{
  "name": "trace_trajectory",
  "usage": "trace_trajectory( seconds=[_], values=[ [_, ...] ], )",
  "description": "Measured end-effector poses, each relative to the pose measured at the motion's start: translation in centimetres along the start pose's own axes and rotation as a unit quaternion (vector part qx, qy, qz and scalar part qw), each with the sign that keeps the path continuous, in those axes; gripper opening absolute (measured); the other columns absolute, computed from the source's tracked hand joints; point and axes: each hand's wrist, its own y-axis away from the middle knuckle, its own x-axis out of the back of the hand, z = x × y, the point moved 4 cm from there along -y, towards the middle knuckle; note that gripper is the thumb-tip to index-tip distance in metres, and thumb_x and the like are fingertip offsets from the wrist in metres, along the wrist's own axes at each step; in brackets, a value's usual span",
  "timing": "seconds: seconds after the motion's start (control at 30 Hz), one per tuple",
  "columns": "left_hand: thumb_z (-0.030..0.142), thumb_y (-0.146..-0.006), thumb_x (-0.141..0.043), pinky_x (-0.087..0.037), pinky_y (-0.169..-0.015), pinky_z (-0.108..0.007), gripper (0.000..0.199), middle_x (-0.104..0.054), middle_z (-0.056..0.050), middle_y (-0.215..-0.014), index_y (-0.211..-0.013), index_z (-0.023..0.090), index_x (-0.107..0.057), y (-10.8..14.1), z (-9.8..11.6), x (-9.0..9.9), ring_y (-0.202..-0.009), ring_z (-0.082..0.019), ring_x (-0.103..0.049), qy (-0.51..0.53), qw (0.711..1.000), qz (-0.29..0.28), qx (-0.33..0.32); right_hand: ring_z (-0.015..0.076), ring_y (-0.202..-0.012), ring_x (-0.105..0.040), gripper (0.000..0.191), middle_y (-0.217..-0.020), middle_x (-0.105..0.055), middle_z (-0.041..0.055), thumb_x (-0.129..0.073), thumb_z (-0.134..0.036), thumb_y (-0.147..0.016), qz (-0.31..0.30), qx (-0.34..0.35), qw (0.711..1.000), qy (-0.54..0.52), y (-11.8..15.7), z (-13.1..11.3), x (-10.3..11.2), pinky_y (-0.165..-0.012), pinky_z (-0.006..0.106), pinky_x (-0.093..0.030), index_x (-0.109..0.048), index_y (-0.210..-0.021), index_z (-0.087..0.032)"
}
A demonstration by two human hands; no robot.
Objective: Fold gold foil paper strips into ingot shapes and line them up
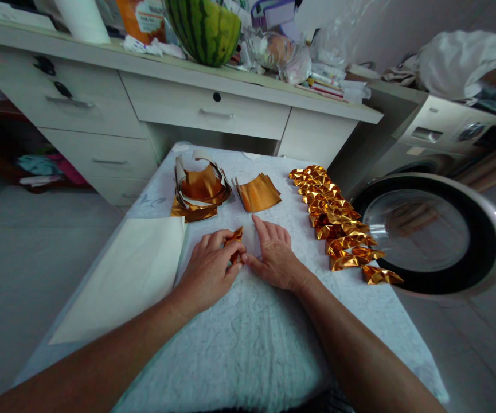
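My left hand [214, 261] is closed over a small piece of folded gold foil paper [236, 235], pressing it against the cloth-covered table. The fingers hide much of the piece. Beside it my right hand [274, 252] lies with its fingers stretched forward and its thumb touching the piece's right edge. Just beyond my hands are a curved stack of gold foil sheets [260, 193] and, to its left, a larger curled pile of gold and white sheets [200, 186]. Several folded gold foil pieces [342, 229] stand in an overlapping row on the right.
A large pale sheet [122, 269] lies on the left of the table [248, 355]. Behind stands a white drawer desk [213, 100] with a cut watermelon [207, 28] on top. At the right, a washing machine's open round door [428, 229] borders the table.
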Motion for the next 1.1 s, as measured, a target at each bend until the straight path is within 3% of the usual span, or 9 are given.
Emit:
trace_trajectory(
  seconds=[0.1,0.27,0.5,0.67,0.83,1.1],
  values=[
    [0.025,-0.086,-0.057,-0.041,-0.097,-0.048,0.013,-0.052,-0.006,-0.123,-0.098,0.025,-0.064,0.0,-0.1,0.0,-0.111,-0.028,-0.048,0.003,1.000,0.001,0.001,0.0335,-0.125,-0.038,0.090,-0.142,-0.043,0.0173,-0.058,-0.055,-0.084,-0.010,-0.016,1.000,0.007,-0.1,-0.2,0.0,-0.107,0.052,-0.027,-0.019,-0.154,-0.015],
    [0.026,-0.087,-0.057,-0.041,-0.097,-0.049,0.014,-0.052,-0.006,-0.124,-0.098,0.025,-0.063,0.0,-0.1,0.0,-0.112,-0.028,-0.048,-0.001,1.000,-0.003,0.001,0.0315,-0.125,-0.039,0.087,-0.141,-0.043,0.0139,-0.063,-0.041,-0.083,-0.021,-0.034,0.999,-0.002,-0.3,-0.2,0.0,-0.106,0.049,-0.029,-0.018,-0.155,-0.023],
    [0.022,-0.084,-0.059,-0.041,-0.098,-0.049,0.017,-0.051,-0.006,-0.125,-0.100,0.026,-0.065,0.0,0.0,0.1,-0.113,-0.028,-0.048,0.001,1.000,-0.010,0.001,0.0300,-0.127,-0.039,0.083,-0.141,-0.044,0.0125,-0.059,-0.028,-0.084,-0.029,-0.040,0.998,-0.028,-0.3,0.7,0.6,-0.107,0.049,-0.029,-0.018,-0.155,-0.024],
    [0.018,-0.083,-0.058,-0.040,-0.099,-0.049,0.022,-0.052,-0.006,-0.125,-0.102,0.026,-0.065,0.1,0.0,0.2,-0.114,-0.029,-0.047,0.014,1.000,-0.007,-0.017,0.0285,-0.124,-0.041,0.069,-0.138,-0.049,0.0127,-0.053,-0.018,-0.084,-0.006,-0.030,0.998,-0.053,-0.5,1.4,0.9,-0.105,0.046,-0.030,-0.032,-0.149,-0.017],
    [0.011,-0.081,-0.055,-0.040,-0.100,-0.047,0.031,-0.056,-0.006,-0.122,-0.108,0.025,-0.061,-0.1,0.2,0.1,-0.114,-0.026,-0.049,0.058,0.997,-0.013,-0.049,0.0264,-0.116,-0.045,0.050,-0.128,-0.058,0.0117,-0.046,-0.022,-0.091,0.030,-0.032,0.996,-0.080,-0.9,1.3,1.1,-0.102,0.043,-0.033,-0.043,-0.140,-0.014],
    [0.002,-0.076,-0.049,-0.041,-0.103,-0.043,0.043,-0.054,-0.005,-0.122,-0.112,0.026,-0.053,-0.1,0.5,0.4,-0.117,-0.022,-0.051,0.140,0.988,-0.013,-0.070,0.0249,-0.102,-0.051,0.039,-0.110,-0.063,0.0107,-0.050,-0.025,-0.090,0.041,-0.056,0.996,-0.060,-1.0,1.5,0.9,-0.092,0.040,-0.037,-0.055,-0.128,-0.015]
  ],
)
